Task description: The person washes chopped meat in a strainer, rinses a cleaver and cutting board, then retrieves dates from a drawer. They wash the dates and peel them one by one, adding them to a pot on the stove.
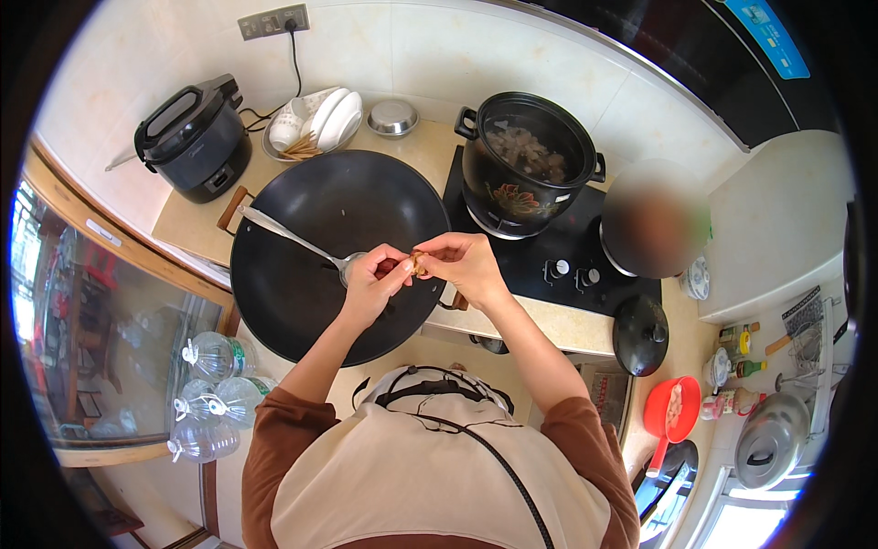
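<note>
My left hand and my right hand meet over the right part of a large black wok. Between their fingertips they pinch a small brownish piece, too small to name; both hands appear to hold it. A metal ladle rests in the wok, its handle over the upper left rim and its bowl partly hidden by my left hand. Behind on the right, a black pot with a flower design stands on the stove, holding pale chunks in liquid.
A rice cooker, a bowl of white dishes and a small metal bowl stand at the back. The black cooktop has two knobs. To the right are a black lid and a red ladle-like scoop. Plastic bottles stand lower left.
</note>
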`<state>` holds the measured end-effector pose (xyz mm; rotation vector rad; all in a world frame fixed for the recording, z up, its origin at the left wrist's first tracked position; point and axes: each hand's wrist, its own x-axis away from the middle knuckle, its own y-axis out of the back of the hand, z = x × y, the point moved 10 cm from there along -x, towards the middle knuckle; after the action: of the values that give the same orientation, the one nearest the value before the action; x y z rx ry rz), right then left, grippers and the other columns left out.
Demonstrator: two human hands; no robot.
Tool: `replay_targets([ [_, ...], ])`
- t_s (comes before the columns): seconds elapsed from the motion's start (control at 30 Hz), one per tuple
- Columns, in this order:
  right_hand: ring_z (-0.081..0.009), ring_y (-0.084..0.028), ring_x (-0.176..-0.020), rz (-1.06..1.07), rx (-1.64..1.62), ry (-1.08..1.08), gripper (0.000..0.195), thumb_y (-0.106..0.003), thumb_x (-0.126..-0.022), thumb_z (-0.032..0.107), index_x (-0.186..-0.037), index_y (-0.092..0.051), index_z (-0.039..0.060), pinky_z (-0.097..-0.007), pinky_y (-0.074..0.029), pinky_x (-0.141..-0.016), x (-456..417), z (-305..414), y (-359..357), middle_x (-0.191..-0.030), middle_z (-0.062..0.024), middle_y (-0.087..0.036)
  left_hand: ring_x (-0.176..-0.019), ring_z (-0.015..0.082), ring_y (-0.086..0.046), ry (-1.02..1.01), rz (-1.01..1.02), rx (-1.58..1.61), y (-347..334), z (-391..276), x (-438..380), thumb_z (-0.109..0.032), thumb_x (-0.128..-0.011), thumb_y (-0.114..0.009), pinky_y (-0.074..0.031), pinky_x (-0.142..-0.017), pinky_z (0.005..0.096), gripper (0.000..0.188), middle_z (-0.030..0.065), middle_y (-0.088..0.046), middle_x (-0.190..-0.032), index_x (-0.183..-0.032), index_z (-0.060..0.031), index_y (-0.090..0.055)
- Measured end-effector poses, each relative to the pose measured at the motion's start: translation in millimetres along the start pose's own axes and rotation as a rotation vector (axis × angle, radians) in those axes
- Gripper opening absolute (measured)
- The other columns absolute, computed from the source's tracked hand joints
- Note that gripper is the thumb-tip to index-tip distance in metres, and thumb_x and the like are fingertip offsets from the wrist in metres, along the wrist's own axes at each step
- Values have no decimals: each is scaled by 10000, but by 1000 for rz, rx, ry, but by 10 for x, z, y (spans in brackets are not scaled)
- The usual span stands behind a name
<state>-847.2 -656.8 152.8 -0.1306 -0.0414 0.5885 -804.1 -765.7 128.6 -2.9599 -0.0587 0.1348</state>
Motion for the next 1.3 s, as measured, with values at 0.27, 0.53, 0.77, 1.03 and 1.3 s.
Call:
replay_targets([
  [0.27,-137,-624,-674,-31,-50,25,102,-632,-753,-13,-838,-620,-68,-229,-524,-620,35,71,-54,-753,-107,-634,-574,29,-509,13,-9,-79,17,-130,8,-88,-821,-585,-345,-488,145,78,27,-596,-677,-814,-12,-572],
  [0.53,-150,-623,-689,-33,-155,31,87,-627,-742,-46,-825,-620,-71,-241,-534,-637,61,59,-61,-778,-113,-629,-506,27,-428,16,15,63,11,-31,2,-99,-826,-580,-303,-451,167,83,26,-569,-646,-803,-20,-564],
  [0.77,-138,-622,-686,-19,-127,33,100,-629,-746,-39,-841,-622,-67,-230,-527,-632,24,14,-34,-769,-113,-635,-519,32,-423,42,-12,130,37,32,-8,-69,-809,-594,-307,-464,169,61,35,-571,-668,-815,-13,-571],
  [1.03,-139,-608,-741,-6,-150,55,126,-623,-740,-65,-866,-621,-54,-235,-509,-683,2,-14,-51,-815,-96,-623,-533,40,-418,58,15,175,48,4,-65,-61,-797,-613,-299,-471,174,78,25,-565,-687,-838,-7,-575],
  [1.3,-151,-606,-717,-14,-168,-7,106,-612,-739,-75,-843,-617,-54,-252,-512,-661,20,-62,-39,-797,-109,-623,-574,53,-439,136,58,318,-30,121,-50,-86,-814,-602,-305,-483,178,94,27,-551,-719,-866,-18,-564],
])
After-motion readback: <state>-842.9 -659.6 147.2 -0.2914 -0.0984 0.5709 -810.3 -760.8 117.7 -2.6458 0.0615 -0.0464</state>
